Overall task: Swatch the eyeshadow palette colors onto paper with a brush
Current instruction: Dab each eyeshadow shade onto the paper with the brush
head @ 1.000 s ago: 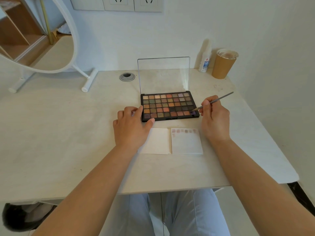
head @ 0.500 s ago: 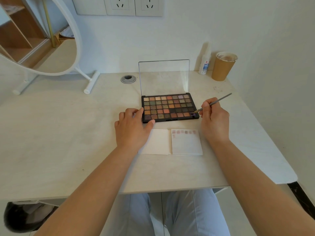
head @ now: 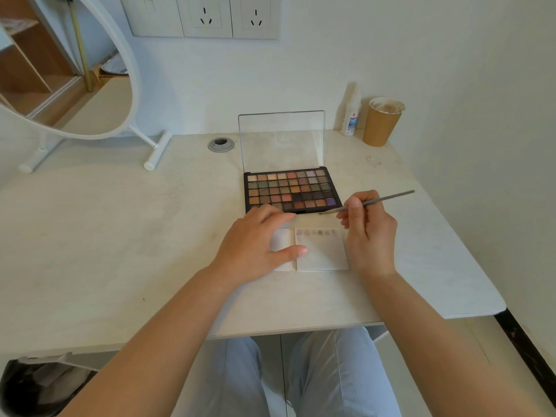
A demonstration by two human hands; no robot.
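White walls and a pale desk (head: 120, 236) fill most of the room, with a round mirror (head: 75, 85) on its stand at the back left and a double socket plate (head: 207, 16) on the wall above. Near the back right corner stand a brown paper cup (head: 381, 123) and, just beside it, a small white bottle (head: 351, 115). In the middle of the desk lies the eyeshadow palette (head: 290, 189), its clear lid (head: 281, 139) standing upright behind the pans. Directly in front of it lies the paper (head: 322, 251), a small white pad with one row of faint swatches along its far edge. The left hand (head: 255, 239) lies flat with fingers loosely spread, over the left part of the pad and the front edge of the palette, gripping nothing. The right hand (head: 368, 230) pinches the brush (head: 373, 201), a thin grey stick whose tip points left and hovers over the gap between palette and paper. I judge that the next stroke belongs on the paper. The risk is that the swatch row is already almost full at the right end, so a careless stroke can overlap an older colour; also loose powder can fall from the tip onto clean paper if the hand shakes.
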